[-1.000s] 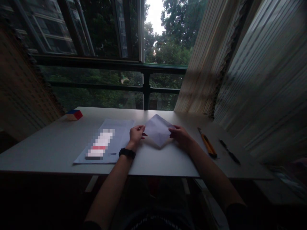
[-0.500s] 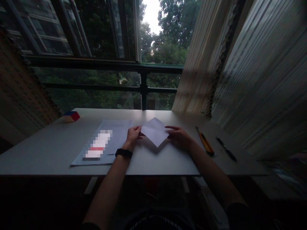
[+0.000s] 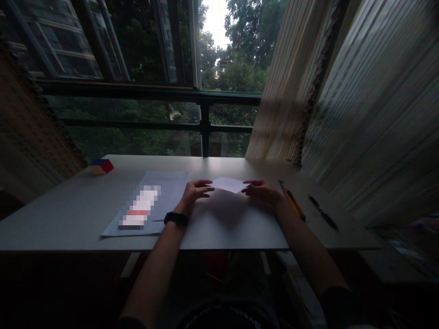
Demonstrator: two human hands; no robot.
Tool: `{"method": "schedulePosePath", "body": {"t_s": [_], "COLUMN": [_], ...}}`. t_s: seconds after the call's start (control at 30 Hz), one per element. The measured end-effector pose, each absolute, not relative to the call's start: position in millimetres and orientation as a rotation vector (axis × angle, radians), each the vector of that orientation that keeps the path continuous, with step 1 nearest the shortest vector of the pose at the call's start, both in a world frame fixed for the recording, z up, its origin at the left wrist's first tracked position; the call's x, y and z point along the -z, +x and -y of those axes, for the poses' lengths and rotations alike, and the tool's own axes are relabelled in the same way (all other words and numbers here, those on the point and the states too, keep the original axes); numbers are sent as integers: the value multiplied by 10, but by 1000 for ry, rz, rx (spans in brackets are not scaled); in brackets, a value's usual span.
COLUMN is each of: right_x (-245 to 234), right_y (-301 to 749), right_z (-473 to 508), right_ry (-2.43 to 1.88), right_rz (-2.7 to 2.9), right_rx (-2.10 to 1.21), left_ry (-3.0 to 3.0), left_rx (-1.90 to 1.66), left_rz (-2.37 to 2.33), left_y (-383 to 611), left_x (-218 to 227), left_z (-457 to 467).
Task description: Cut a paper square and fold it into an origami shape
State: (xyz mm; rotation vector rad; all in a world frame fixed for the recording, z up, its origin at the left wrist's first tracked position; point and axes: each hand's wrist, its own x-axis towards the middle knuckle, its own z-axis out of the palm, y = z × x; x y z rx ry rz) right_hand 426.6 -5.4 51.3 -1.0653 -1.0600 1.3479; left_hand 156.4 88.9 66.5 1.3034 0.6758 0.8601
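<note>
A sheet of white paper (image 3: 229, 184), diamond-shaped from here, is held up above the table between my two hands and seen nearly edge-on. My left hand (image 3: 196, 193) pinches its left corner, with a black band on that wrist. At the right corner my right hand (image 3: 262, 191) grips it between thumb and fingers. The paper's shadow falls on the white tabletop below. Left of my left hand lies a stack of white sheets (image 3: 171, 187) with a blurred-out object (image 3: 142, 208) on top.
A puzzle cube (image 3: 101, 167) sits at the table's (image 3: 78, 205) back left. Right of my right hand lie a yellow utility knife (image 3: 293, 203) and a dark pen (image 3: 323, 212). Behind the table are a window with railing (image 3: 206, 109) and a striped curtain (image 3: 274, 100).
The paper has been lifted and tipped from facing me to almost flat. My right hand has moved slightly right, and both hands now hold opposite corners.
</note>
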Motion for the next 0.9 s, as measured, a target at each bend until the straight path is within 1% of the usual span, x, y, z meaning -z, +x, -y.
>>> {"method": "schedulePosePath", "body": {"t_s": [0.3, 0.5, 0.57, 0.73, 0.8, 0.9], "right_x": [-510, -526, -539, -548, -534, -505], "right_y": [4288, 4215, 4187, 4110, 4072, 4011], "right_z": [61, 35, 28, 22, 19, 7], "right_ry": [-1069, -1033, -1028, -1048, -1106, -1169], "right_rz": [1091, 880, 812, 825, 906, 1003], "right_rx": [-1271, -1167, -1132, -1114, -1135, -1151], "left_ry": [1340, 1350, 1388, 1452, 1508, 1553], "left_rx": [-869, -897, -845, -509, -487, -601], "left_rz": [-723, -706, -683, -575, -585, -599], "left_y": [1613, 1623, 1620, 1626, 1640, 1666], "left_x": [-675, -648, -634, -645, -660, -663], "left_z": [-839, -837, -826, -751, -724, -722]}}
